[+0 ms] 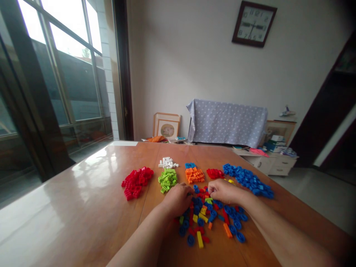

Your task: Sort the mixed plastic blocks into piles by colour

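My left hand [178, 199] rests at the left edge of a mixed pile of bricks [204, 210], its fingers curled over the pieces. At the pile's upper right is my right hand [222, 191], fingers bent together above the bricks. What either hand holds, if anything, is hidden. Blue round pieces, yellow, red, orange and green bricks make up the mixed pile. Just beyond my left hand sits a lime green heap [167, 179]; an orange heap [194, 175] lies between and beyond the hands. A red heap [215, 173] is behind my right hand.
On the wooden table [91, 215] are a large red heap [137, 181] at left, white bricks [168, 162], small blue bricks [190, 165] and a long blue heap [249, 180] at right. Beyond stand a cloth-covered object [228, 121] and a low cabinet [274, 165].
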{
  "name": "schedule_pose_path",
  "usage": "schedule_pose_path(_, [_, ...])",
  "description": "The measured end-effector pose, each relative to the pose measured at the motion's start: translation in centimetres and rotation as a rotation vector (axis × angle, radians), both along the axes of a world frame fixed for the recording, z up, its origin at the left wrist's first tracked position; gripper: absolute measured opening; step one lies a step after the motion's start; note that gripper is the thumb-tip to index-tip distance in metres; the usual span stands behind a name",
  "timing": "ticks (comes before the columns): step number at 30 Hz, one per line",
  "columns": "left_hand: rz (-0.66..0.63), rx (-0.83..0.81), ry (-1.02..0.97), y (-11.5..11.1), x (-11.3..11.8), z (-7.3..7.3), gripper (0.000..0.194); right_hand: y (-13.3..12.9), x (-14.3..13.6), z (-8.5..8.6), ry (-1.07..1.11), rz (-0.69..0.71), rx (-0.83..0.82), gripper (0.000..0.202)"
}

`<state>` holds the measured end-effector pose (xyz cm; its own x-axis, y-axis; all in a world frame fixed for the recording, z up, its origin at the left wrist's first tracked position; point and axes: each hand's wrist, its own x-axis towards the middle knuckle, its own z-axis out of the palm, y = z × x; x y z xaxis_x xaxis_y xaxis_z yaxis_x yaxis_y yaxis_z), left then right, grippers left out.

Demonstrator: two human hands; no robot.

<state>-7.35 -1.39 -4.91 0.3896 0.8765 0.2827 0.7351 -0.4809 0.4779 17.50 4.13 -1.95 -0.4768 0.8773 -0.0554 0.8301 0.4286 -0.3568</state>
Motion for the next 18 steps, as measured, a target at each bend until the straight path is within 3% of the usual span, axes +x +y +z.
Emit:
schedule_pose_path(4, [0.002,-0.002,0.004,-0.1,0.0,0.2,0.027,-0.4,-0.2,0.5,-0.056,0.003,0.059,0.013])
schedule_pose_path(10, [-0.028,0.024,-0.017,-0.2,0.2,0.3,0.029,-0.9,-1.4,0.2,-0.134,-0.081,0.13,0.024])
schedule_pose_path(18, [-0.009,0.031,-0.01,-0.2,0.1,0.4,0.031,-0.3,-1.6,-0.4,-0.122,-0.093,0.093,0.01])
